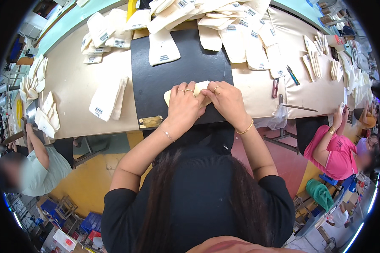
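A cream padded, insole-shaped piece (202,85) is held over the near part of a black mat (150,80). My left hand (183,104) is closed on its left and middle part, with fingers curled over the top. At the piece's right end, my right hand (229,102) pinches the edge between thumb and fingers. Both hands meet near the middle and hide much of the piece. Beyond them, a single cream piece with a dark printed mark (164,48) lies at the mat's far side.
A large pile of cream pieces (236,40) covers the far edge. Smaller stacks (107,101) lie to the left. Right of the mat are a teal pen-like tool (292,76), a dark red-handled tool (275,88) and a thin rod (299,108). Co-workers sit left (50,168) and right (335,154).
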Tool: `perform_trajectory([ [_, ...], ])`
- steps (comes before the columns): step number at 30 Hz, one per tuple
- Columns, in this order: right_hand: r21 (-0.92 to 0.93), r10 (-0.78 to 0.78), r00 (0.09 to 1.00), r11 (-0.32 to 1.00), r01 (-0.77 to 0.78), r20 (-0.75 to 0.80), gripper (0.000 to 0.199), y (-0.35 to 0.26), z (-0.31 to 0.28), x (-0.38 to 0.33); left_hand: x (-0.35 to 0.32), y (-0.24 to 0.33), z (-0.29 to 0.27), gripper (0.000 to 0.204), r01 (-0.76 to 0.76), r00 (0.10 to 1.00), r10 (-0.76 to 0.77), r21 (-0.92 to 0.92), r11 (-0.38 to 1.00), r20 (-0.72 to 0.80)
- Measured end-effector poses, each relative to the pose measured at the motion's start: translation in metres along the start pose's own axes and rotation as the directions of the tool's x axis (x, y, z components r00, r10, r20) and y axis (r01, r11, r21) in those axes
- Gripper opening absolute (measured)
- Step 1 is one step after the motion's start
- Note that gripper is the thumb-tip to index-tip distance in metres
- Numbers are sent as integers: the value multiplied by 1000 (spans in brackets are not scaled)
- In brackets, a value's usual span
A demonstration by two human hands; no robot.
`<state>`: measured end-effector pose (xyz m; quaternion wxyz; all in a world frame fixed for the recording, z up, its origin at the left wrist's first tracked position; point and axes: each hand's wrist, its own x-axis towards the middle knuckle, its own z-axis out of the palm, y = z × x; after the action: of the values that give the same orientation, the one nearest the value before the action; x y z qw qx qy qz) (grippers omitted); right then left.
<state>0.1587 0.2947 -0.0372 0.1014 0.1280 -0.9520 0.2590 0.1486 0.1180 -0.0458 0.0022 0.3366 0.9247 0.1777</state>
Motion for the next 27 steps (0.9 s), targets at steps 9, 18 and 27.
perform_trajectory([
  [9,360,262,946,915,-181,-192,12,19,-13,-1,-6,-8,9,52,-37,996,31,-73,997,-86],
  [18,-267,150,914,927,-262,-376,41,119,-15,-2,-29,-34,-21,58,109,931,-163,-178,978,-328],
  [27,256,297,807,948,-187,-511,44,87,-30,-22,-77,-139,-111,49,515,819,-428,159,843,-382],
])
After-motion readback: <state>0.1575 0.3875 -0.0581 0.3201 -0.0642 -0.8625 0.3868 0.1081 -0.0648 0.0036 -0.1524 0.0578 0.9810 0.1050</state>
